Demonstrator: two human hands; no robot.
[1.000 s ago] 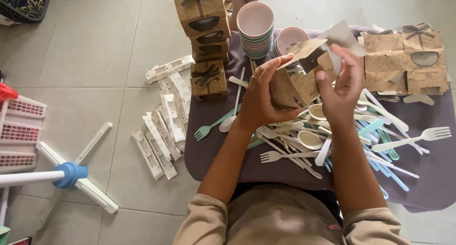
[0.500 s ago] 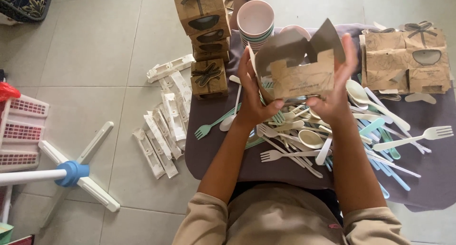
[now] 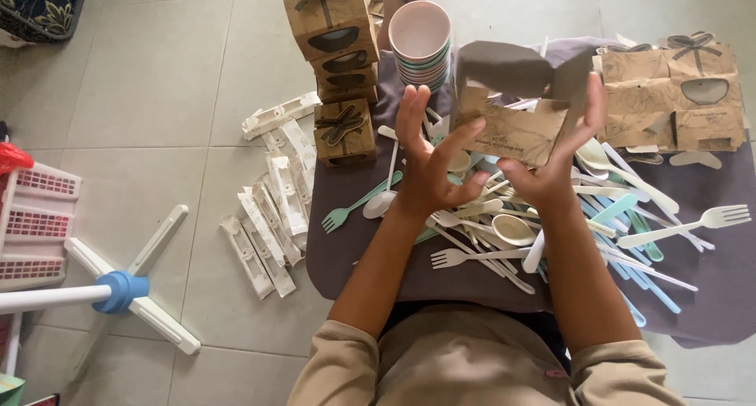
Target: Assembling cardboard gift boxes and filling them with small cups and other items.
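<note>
Above the heap of cutlery I hold an open brown kraft cardboard box (image 3: 520,114) between both hands, its flaps standing up and its printed wall facing me. My left hand (image 3: 431,160) presses flat against the box's left side, fingers spread and straight, while my right hand (image 3: 555,155) cups the right side, thumb under the lower edge and fingers up the wall. Neither hand is clenched; the box is pinched between the palms.

Below lies a dark purple cloth (image 3: 709,272), matte and creased, strewn with smooth pastel plastic forks, spoons and knives (image 3: 504,233) in white, cream, mint and blue. At the far left stands a tower of closed brown cardboard boxes with oval windows (image 3: 335,67), and just right of it a stack of round pastel cups (image 3: 421,48). More brown boxes (image 3: 677,99) rest at the far right. On the pale tiled floor (image 3: 157,83) to the left lie long white plastic trays (image 3: 272,193).
</note>
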